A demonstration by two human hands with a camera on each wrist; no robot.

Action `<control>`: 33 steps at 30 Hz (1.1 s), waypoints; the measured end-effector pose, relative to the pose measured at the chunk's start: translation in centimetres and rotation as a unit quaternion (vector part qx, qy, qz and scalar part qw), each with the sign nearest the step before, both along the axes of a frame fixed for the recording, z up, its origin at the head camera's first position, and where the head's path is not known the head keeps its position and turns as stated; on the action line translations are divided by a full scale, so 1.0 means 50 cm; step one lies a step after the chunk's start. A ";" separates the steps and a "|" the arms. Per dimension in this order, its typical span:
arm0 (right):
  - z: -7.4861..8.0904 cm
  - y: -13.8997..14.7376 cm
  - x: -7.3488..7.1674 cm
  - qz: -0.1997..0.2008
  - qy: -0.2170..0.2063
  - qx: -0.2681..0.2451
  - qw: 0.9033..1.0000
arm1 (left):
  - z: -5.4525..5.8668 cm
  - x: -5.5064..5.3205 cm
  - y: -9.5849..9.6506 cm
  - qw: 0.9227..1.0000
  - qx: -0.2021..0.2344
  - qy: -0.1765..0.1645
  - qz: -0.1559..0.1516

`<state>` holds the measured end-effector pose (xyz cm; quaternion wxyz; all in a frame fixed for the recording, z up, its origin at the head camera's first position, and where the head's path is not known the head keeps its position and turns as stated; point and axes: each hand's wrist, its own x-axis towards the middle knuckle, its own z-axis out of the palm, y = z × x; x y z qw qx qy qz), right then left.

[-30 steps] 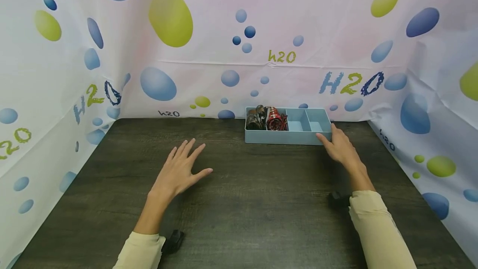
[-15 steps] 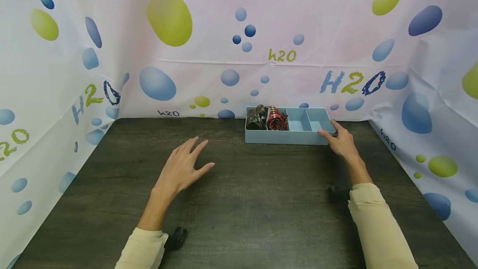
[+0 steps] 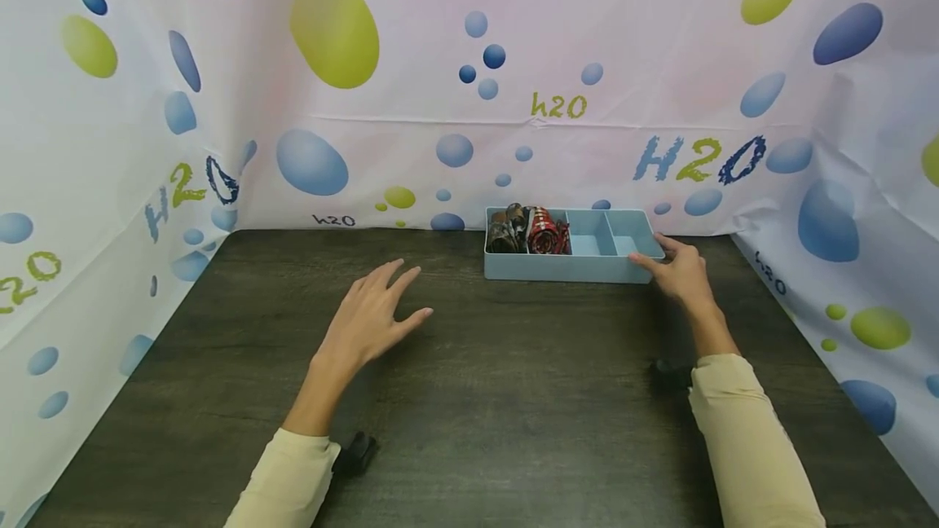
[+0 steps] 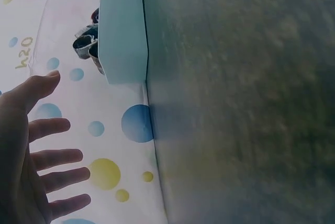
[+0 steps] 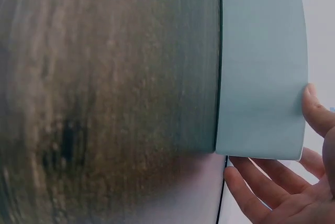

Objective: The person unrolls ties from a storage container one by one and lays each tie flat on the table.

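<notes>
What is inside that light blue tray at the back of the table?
The tray has three compartments. The left one holds a bundle of rolled patterned fabric pieces, dark and red. The other two show only bare blue floor. What lies under the bundle is hidden.
</notes>
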<state>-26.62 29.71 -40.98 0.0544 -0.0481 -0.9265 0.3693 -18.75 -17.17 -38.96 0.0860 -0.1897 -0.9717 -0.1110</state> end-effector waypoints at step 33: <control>0.007 -0.005 0.003 -0.028 -0.042 -0.039 0.998 | -0.003 -0.056 0.083 0.999 0.034 0.004 0.003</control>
